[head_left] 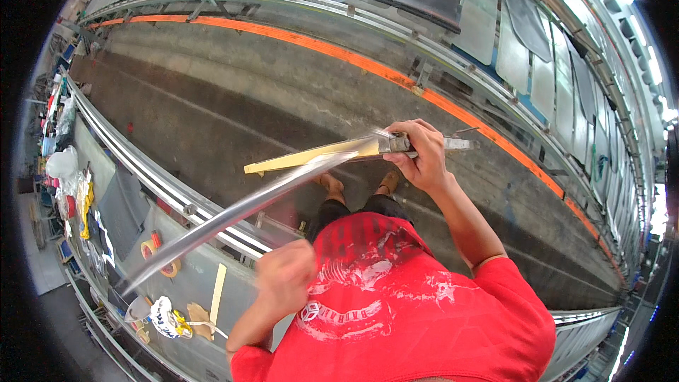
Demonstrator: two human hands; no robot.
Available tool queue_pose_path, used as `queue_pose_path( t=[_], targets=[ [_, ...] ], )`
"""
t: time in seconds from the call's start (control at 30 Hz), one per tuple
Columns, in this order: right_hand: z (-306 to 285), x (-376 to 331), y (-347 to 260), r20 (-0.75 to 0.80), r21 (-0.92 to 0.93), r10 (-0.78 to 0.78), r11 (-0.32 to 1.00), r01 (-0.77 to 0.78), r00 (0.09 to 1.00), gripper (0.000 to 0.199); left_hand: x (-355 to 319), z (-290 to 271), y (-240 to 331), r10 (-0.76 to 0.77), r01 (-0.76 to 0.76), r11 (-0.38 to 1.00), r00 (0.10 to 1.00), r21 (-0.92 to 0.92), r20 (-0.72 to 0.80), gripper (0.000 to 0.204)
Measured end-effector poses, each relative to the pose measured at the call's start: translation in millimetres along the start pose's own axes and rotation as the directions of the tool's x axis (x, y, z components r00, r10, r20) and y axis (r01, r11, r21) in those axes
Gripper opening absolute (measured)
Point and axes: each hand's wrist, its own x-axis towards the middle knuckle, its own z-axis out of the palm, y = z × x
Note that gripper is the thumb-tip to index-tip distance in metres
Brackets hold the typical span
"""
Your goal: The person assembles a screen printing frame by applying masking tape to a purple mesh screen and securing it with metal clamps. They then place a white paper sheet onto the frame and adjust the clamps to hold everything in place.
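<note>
My right hand [423,152] is closed round the metal end of a long frame-like piece [311,158] with a pale yellow side, held above the floor. A grey metal end of it sticks out to the right of my fingers. A long silvery bar [233,216], smeared by motion, slants from beside this piece down left over the table; whether the two are joined I cannot tell. My left hand [286,272] is raised in front of my red shirt, near the bar but apart from it in the picture. Motion blurs its fingers.
The near table [191,290] on my left carries a tape roll [168,267], a yellow strip [218,290], a white-and-yellow bundle [167,318], and dark sheets [124,212]. Across the concrete aisle [233,92], an orange rail [339,51] edges another long table holding dark sheets [417,1].
</note>
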Motion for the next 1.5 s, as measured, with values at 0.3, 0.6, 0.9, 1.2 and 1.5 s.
queue_pose_path(
  t=[0.3,0.6,0.9,1.2,1.5],
  targets=[
    [-2.9,-1.4,0.9,0.022,-0.008,0.009,1.000,-0.009,1.000,0.044,1.4,-5.9,-4.3,0.038,-0.156,0.846,0.972,-0.511,-0.234,0.043],
    [0.8,-2.2,1.6,0.003,0.006,0.015,1.000,-0.015,1.000,0.041,-4.2,-1.9,-2.1,-0.146,0.145,0.989,0.989,0.040,0.022,0.036],
    [0.2,-2.4,2.8,0.001,-0.006,0.051,0.999,-0.051,0.999,0.040,-5.8,-1.3,-9.9,-0.306,0.300,0.904,0.952,-0.305,0.028,0.051],
    [13.1,16.6,-28.9,0.162,-0.012,0.008,1.000,-0.006,0.987,0.041,80.0,17.0,-48.9,-0.021,0.004,0.997,0.972,-0.075,-0.235,0.044],
    [2.3,30.0,-64.9,-0.084,0.068,0.004,0.998,0.002,0.996,0.048,71.7,27.9,-89.0,-0.130,0.089,0.991,0.779,-0.098,-0.614,0.026]
  ],
)
